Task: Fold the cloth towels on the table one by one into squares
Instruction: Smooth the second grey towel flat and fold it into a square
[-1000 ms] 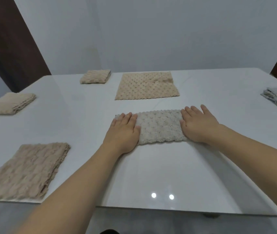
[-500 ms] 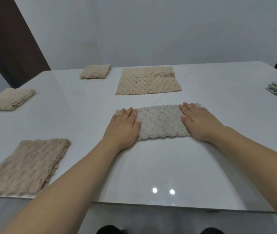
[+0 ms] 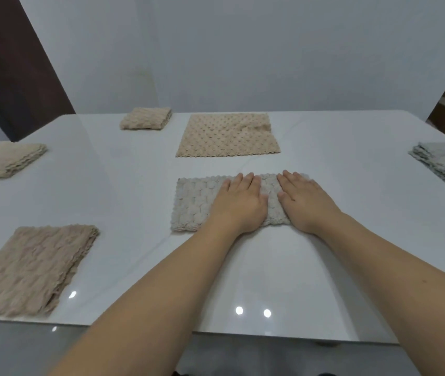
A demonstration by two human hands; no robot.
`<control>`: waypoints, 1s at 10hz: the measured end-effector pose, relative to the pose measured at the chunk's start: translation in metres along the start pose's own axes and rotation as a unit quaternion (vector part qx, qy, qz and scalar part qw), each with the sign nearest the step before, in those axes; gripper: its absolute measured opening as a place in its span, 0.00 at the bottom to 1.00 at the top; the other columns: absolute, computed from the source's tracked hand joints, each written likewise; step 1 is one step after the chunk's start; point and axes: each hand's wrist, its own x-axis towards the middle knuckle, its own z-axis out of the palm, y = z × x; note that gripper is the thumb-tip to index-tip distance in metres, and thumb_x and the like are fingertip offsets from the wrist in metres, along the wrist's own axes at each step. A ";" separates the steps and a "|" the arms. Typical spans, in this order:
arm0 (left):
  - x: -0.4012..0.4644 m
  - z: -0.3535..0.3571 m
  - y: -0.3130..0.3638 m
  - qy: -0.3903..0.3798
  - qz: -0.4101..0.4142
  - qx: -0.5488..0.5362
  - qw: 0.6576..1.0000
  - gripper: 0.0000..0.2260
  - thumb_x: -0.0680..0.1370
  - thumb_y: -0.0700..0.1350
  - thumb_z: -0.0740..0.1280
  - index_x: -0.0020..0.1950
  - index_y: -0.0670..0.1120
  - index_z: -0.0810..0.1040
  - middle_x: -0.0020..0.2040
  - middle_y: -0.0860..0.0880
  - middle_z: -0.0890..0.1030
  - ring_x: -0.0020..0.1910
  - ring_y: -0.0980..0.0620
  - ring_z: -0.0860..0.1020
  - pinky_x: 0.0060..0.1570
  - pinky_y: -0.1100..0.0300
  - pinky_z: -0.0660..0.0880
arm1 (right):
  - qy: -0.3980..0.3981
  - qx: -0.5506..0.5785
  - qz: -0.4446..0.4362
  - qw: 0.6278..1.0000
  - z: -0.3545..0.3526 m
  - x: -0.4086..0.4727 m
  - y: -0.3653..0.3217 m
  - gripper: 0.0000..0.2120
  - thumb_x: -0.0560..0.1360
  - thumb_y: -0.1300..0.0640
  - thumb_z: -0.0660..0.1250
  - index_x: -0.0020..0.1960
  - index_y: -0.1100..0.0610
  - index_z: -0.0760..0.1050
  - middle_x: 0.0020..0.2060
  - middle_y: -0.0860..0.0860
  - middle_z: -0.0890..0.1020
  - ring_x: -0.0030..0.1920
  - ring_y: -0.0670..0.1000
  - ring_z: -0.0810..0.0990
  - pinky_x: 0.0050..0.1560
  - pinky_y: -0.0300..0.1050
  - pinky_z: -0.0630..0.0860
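1. Head view: your left hand [image 3: 239, 206] and right hand [image 3: 304, 203] lay flat, fingers extended, side by side on the grey towel [image 3: 193, 202], gripping nothing.
2. The unfolded beige towel [image 3: 228, 135] sat just beyond your fingertips.

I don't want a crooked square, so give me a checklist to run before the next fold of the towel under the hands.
1. Grey towel lies flat in a strip: ok.
2. Left hand flat on it: ok.
3. Right hand flat on it: ok.
4. Towel's right end free to lift: not ok, the right hand covers it.
5. Layer edges aligned: cannot tell.
6. Bare table beside it, spread beige towel apart: ok.
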 end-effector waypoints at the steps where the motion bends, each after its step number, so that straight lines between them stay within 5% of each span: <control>1: 0.000 0.002 -0.007 -0.001 0.001 0.001 1.000 0.26 0.84 0.54 0.45 0.82 0.46 0.49 0.82 0.48 0.50 0.80 0.49 0.47 0.78 0.49 0.43 | 0.001 -0.003 0.002 1.000 0.001 -0.001 0.001 0.26 0.83 0.49 0.44 0.80 0.53 0.49 0.79 0.49 0.50 0.78 0.48 0.48 0.77 0.51 0.46; 4: 0.000 0.005 -0.011 0.040 0.005 -0.019 0.999 0.25 0.85 0.52 0.47 0.81 0.44 0.54 0.81 0.47 0.54 0.80 0.48 0.50 0.78 0.50 0.45 | -0.029 -0.037 0.028 0.998 -0.010 0.003 -0.007 0.26 0.83 0.48 0.42 0.80 0.54 0.48 0.79 0.49 0.50 0.78 0.49 0.47 0.76 0.55 0.39; 6: 0.000 0.007 -0.012 0.067 -0.028 -0.027 0.997 0.24 0.83 0.47 0.50 0.79 0.44 0.59 0.80 0.45 0.60 0.79 0.45 0.55 0.77 0.46 0.49 | 0.048 0.093 0.025 0.994 -0.001 0.013 -0.043 0.25 0.84 0.51 0.46 0.79 0.57 0.53 0.78 0.52 0.55 0.78 0.52 0.51 0.77 0.53 0.47; 8: -0.016 -0.005 -0.051 0.014 -0.058 -0.001 0.998 0.25 0.84 0.55 0.44 0.81 0.53 0.51 0.82 0.52 0.50 0.80 0.48 0.47 0.77 0.44 0.43 | 0.015 0.034 0.019 0.999 0.005 0.013 -0.038 0.25 0.83 0.48 0.43 0.79 0.54 0.53 0.78 0.49 0.54 0.78 0.50 0.50 0.77 0.52 0.45; 10: -0.021 -0.006 -0.055 0.015 -0.055 -0.007 0.998 0.25 0.85 0.55 0.43 0.82 0.51 0.50 0.82 0.52 0.50 0.80 0.47 0.46 0.77 0.45 0.42 | -0.019 0.020 0.036 0.999 -0.008 0.026 -0.045 0.25 0.83 0.49 0.44 0.79 0.55 0.52 0.79 0.50 0.52 0.78 0.53 0.50 0.76 0.55 0.46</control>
